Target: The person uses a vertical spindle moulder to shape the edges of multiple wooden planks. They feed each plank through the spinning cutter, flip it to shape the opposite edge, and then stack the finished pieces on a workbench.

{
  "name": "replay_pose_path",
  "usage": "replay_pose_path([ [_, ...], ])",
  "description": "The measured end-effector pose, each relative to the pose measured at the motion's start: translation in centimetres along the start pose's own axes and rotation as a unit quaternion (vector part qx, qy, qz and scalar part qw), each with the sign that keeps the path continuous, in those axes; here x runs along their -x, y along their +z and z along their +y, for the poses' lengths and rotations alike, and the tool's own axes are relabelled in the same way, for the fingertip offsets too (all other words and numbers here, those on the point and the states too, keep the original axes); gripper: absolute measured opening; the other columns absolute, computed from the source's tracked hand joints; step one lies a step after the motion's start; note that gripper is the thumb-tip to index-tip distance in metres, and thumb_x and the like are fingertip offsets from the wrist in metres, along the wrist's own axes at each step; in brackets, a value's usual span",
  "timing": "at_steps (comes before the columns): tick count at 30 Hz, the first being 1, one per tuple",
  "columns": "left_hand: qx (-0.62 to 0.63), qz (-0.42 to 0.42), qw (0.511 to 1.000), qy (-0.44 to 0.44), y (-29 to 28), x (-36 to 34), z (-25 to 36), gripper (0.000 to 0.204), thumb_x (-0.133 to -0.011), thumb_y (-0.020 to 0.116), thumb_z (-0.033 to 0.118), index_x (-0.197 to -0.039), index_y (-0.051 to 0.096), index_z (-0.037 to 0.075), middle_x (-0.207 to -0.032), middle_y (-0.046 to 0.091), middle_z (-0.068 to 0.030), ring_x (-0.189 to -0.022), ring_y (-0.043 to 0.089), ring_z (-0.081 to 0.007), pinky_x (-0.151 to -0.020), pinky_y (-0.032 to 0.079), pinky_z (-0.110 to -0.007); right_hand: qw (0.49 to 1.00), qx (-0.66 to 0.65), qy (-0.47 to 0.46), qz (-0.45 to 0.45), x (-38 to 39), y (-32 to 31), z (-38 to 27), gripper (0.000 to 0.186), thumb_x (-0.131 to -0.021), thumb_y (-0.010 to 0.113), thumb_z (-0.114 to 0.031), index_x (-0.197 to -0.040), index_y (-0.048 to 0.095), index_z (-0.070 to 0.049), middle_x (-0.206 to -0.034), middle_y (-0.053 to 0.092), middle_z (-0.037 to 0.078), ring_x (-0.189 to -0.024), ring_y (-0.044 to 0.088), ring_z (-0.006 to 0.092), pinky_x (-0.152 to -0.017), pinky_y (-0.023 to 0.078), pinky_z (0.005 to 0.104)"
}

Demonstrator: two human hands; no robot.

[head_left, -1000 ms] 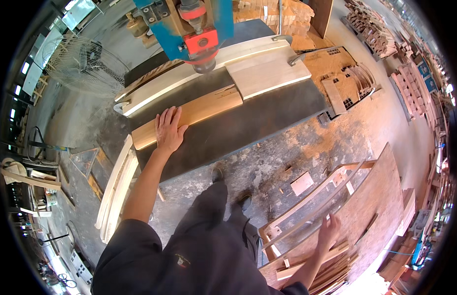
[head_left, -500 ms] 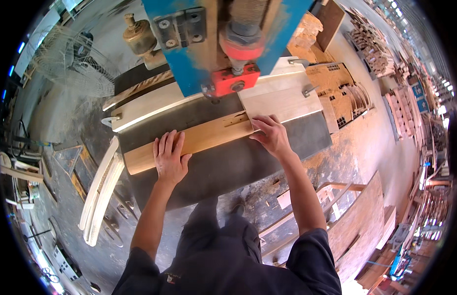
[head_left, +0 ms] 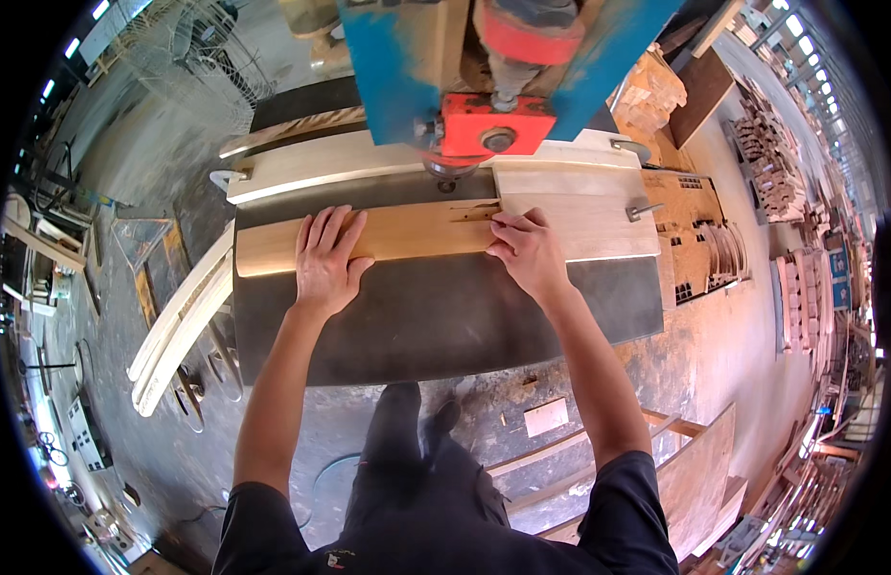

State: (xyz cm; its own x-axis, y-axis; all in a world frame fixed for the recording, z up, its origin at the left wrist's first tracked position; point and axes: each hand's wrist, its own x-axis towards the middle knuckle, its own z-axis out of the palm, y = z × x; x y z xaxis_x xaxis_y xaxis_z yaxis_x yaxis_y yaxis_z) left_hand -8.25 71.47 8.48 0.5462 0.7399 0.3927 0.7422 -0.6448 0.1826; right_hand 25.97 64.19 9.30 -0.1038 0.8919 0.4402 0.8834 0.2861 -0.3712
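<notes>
A long tan wooden workpiece (head_left: 407, 230) lies flat on a dark machine table (head_left: 426, 316), with slots cut near its right end. That end meets a pale wooden stop board (head_left: 589, 206). My left hand (head_left: 327, 261) rests flat on the workpiece left of its middle, fingers extended and thumb apart. At the right end, my right hand (head_left: 532, 251) has its fingers curled and pinched on the workpiece's corner beside the stop board. Above and beyond it hangs the blue machine head with a red block (head_left: 498, 126); a dark tool tip (head_left: 447, 177) points down behind the workpiece.
A pale curved fence board (head_left: 321, 174) runs behind, held by metal clamps (head_left: 644, 211). Curved wooden strips (head_left: 182, 321) lean at the table's left. Wooden panels and a frame (head_left: 699, 470) stand low at right. A wire-cage fan (head_left: 191, 57) is at far left.
The workpiece has swung from a slant to lie against the stop board, its left end moving away from me. Both hands stay on it. The view has shifted too.
</notes>
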Motion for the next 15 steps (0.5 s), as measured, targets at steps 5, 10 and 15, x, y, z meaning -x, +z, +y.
replay_pose_path([
  [5, -0.005, 0.001, 1.000, -0.014, 0.6, -0.8, -0.5, 0.066, -0.085, 0.078, 0.026, -0.147, 0.058, 0.015, -0.152, 0.050, -0.0076, -0.143, 0.043, -0.0322, -0.123, 0.030, -0.054, 0.999, -0.018, 0.026, 0.015, -0.9, 0.9, 0.3, 0.030, -0.070, 0.084, -0.007, -0.099, 0.075, -0.006, -0.113, 0.075, 0.000, -0.086, 0.061, 0.0322, -0.078, 0.057, 0.0407],
  [10, -0.009, 0.002, 1.000, -0.021, 1.3, -1.3, -0.9, 0.066, -0.086, 0.078, 0.026, -0.148, 0.057, 0.016, -0.153, 0.050, -0.0076, -0.145, 0.042, -0.0314, -0.123, 0.030, -0.053, 0.999, -0.018, 0.035, 0.018, -1.3, 1.3, 0.5, 0.035, -0.071, 0.084, -0.007, -0.105, 0.077, -0.005, -0.116, 0.076, 0.004, -0.086, 0.062, 0.0326, -0.081, 0.057, 0.0403],
  [15, -0.017, 0.009, 1.000, -0.022, 1.9, -1.6, -1.2, 0.067, -0.087, 0.078, 0.026, -0.150, 0.056, 0.017, -0.154, 0.051, -0.0089, -0.145, 0.043, -0.0320, -0.123, 0.030, -0.053, 0.999, -0.001, 0.029, 0.026, -1.5, 1.5, 0.6, 0.036, -0.074, 0.083, -0.006, -0.109, 0.078, -0.004, -0.119, 0.076, 0.004, -0.088, 0.063, 0.0322, -0.082, 0.057, 0.0396],
])
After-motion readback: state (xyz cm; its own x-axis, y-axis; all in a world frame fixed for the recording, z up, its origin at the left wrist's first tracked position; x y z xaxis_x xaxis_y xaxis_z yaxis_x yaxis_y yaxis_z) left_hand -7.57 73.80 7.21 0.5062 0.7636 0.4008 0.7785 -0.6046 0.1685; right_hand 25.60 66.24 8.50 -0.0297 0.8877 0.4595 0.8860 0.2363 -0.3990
